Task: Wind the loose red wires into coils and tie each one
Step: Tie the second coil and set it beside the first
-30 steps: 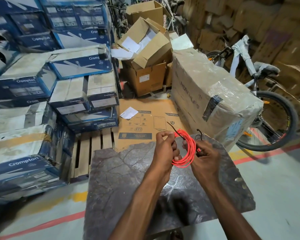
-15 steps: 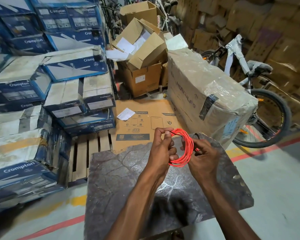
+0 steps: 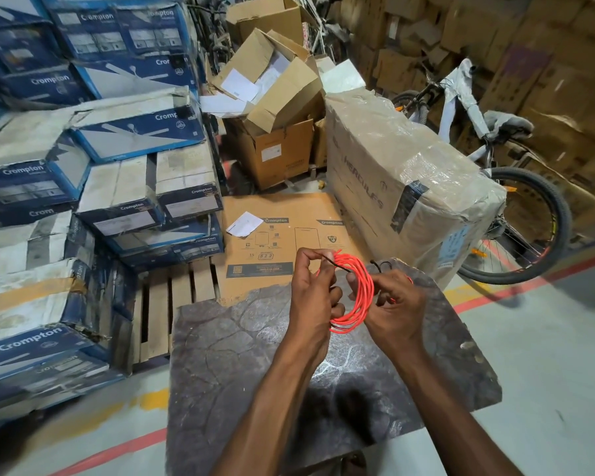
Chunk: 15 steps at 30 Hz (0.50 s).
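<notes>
Over the stone counter (image 3: 241, 355) your hands pinched the red wire coil (image 3: 359, 297); left hand (image 3: 315, 297) threaded a black tie (image 3: 337, 266) while right hand (image 3: 394, 304) steadied the loops.

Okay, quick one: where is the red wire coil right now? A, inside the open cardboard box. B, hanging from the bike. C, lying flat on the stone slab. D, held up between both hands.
D: the coil is off the slab, gripped by the left hand and right hand.

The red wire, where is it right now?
In the head view, the red wire is a coil held up between the left hand and right hand, above the dark table, centre frame.
</notes>
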Tool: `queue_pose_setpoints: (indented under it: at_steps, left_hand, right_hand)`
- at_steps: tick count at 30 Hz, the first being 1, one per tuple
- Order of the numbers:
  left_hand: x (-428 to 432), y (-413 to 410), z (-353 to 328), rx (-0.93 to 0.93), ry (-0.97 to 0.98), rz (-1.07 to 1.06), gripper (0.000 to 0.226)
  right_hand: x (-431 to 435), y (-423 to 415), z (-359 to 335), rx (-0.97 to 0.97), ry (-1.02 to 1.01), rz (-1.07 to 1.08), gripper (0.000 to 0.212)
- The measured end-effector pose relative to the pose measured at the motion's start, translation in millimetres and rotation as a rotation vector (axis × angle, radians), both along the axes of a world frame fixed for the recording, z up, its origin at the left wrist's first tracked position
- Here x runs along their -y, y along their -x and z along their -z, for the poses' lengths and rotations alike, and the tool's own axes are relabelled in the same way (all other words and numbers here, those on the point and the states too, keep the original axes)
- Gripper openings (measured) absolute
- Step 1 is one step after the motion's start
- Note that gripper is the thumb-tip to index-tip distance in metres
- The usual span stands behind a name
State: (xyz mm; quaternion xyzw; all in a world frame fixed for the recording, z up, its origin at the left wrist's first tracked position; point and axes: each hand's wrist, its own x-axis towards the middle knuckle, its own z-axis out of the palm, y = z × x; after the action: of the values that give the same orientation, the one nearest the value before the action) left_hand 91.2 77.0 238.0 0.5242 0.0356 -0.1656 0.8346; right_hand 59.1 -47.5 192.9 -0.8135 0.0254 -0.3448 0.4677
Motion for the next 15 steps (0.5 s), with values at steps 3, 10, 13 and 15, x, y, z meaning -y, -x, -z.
queue_pose_setpoints:
  at_steps: [3,10,13,15]
  left_hand:
    - [1.7,-0.4,-1.7,-0.008,0.036,-0.003,0.016]
    - [3.8,-2.2,1.9,-0.077,0.172,-0.060,0.033]
    - [3.8,-3.9,3.1,-0.113,0.218,-0.074,0.036]
    - [2.3,-3.2,4.8,-0.132,0.250,-0.085,0.029]
  right_hand:
    - [4.0,-2.0,12.5,0.000,0.024,0.051,0.030]
    - [6.5,-5.0,15.4,-0.010,-0.029,0.042,0.029]
    - [6.3,-6.8,14.1,-0.020,-0.024,0.022,0.026]
    - [5.2,-6.8,12.9,-0.039,-0.021,0.010,0.027]
